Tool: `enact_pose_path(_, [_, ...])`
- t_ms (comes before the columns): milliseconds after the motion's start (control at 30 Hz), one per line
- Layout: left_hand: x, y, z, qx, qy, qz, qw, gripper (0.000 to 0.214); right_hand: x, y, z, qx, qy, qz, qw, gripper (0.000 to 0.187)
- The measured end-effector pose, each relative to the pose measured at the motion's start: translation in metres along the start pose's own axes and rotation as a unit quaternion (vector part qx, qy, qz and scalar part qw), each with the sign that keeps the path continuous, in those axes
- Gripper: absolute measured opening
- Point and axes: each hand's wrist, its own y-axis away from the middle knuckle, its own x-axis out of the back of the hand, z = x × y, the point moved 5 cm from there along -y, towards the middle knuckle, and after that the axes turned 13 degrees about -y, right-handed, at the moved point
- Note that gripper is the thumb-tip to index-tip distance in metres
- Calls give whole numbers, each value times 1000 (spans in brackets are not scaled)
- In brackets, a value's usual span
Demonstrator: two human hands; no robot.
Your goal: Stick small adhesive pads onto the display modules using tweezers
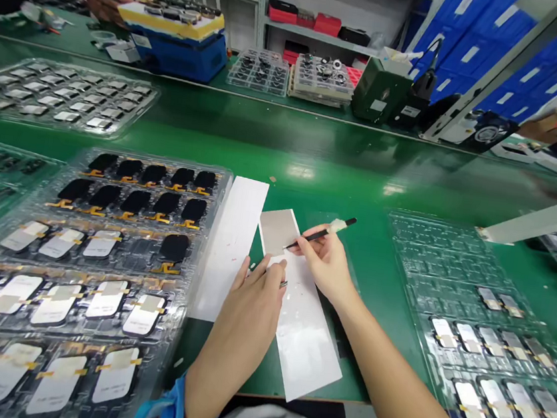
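Note:
A long white backing strip [305, 333] lies on the green table in front of me, its far end carrying a grey film patch [277, 230]. My right hand [327, 260] is closed round black tweezers [320, 234], their tip touching the strip near the grey patch. My left hand [254, 300] rests on the strip's left edge, fingers pressed together round a small part I cannot make out. A second white strip [232, 244] lies just to the left.
Stacked clear trays [91, 268] of black and silver flat parts fill the left side. Another clear tray [476, 325], partly filled, sits on the right. Across the table stand a blue box [180, 50], more trays [65, 94], and another person's hands [98, 4].

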Motion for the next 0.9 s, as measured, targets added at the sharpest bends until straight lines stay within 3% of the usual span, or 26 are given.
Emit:
enact_pose_path(200, [-3, -1, 0, 2, -7, -13, 1000, 23, 1, -2, 1, -13, -22, 0, 1000, 49])
enact_pose_path(467, [-4, 0, 0, -4, -12, 14, 1000, 28, 2, -2, 0, -17, -30, 4, 999, 51])
enact_pose_path(900, [-5, 1, 0, -1, -6, 12, 1000, 23, -2, 0, -3, -8, -45, 12, 999, 49])
